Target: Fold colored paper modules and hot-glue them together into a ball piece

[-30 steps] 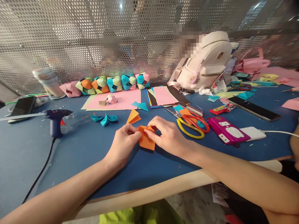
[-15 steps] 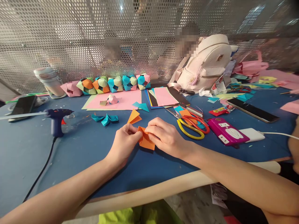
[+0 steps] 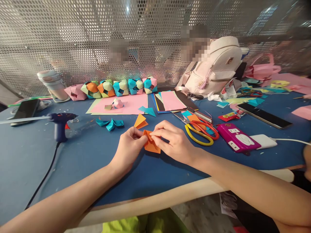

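Between my two hands is a small folded piece of orange paper (image 3: pixel 153 147), its lower flap hanging toward the table edge. My left hand (image 3: pixel 130 145) pinches its left side between thumb and bent fingers. With thumb and fingertips, my right hand (image 3: pixel 172 139) pinches the upper right part of the same paper. Just beyond my hands lies another folded orange piece (image 3: pixel 140 121). Folded blue paper pieces (image 3: pixel 111 124) rest to the left of it. A flat light-blue piece (image 3: pixel 147 110) lies farther back.
Scissors with yellow and red handles (image 3: pixel 200 138) lie right of my hands, near a purple case (image 3: pixel 236 137) and a phone (image 3: pixel 264 115). A glue gun (image 3: pixel 60 126) stands at left. Folded paper balls (image 3: pixel 120 88) line the back beside a white backpack (image 3: pixel 213 68).
My right thumb and fingers have shifted slightly on the orange paper, with the hand a little more raised. My left hand keeps its pinch. The view has moved very slightly.
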A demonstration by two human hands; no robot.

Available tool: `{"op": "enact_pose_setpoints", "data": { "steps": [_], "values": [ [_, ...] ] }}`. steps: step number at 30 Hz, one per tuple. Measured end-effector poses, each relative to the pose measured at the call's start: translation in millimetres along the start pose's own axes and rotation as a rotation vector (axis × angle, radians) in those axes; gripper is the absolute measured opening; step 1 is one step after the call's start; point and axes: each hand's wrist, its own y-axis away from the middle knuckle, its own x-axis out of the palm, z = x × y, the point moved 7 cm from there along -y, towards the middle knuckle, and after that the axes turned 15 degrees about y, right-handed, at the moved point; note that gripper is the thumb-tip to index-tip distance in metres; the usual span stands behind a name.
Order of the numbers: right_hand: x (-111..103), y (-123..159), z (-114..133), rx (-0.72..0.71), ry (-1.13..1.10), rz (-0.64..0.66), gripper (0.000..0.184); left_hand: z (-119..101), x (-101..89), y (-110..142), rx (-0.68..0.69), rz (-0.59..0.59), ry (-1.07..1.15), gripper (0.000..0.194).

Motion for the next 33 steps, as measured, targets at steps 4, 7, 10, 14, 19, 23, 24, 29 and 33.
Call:
{"op": "enact_pose_setpoints", "data": {
  "steps": [4,7,10,14,19,23,24,29,33],
  "values": [
    [9,0,-17,0.253,-0.154,0.098,0.007,-1,1.3,0,0.039,0.029,-0.050,0.010],
    [17,3,-26,0.390,-0.225,0.173,0.013,-3,2.3,0,0.073,0.050,-0.100,0.010],
    [21,4,-28,0.432,-0.270,0.228,0.012,-4,3.5,2,0.092,0.055,-0.134,0.010],
    [21,4,-29,0.474,-0.299,0.236,0.009,-7,6.1,3,0.092,0.058,-0.136,0.012],
    [22,5,-29,0.483,-0.307,0.223,0.009,-7,7.5,3,0.078,0.066,-0.104,0.013],
    [19,4,-28,0.449,-0.271,0.192,0.010,-4,7.1,2,0.062,0.086,-0.112,0.014],
    [19,4,-28,0.446,-0.265,0.191,0.010,-3,7.5,2,0.053,0.098,-0.114,0.014],
    [17,4,-27,0.443,-0.259,0.193,0.011,-3,9.8,3,0.028,0.124,-0.112,0.015],
    [15,4,-23,0.386,-0.234,0.160,0.013,-4,9.1,3,0.025,0.102,-0.108,0.014]
  ]
}}
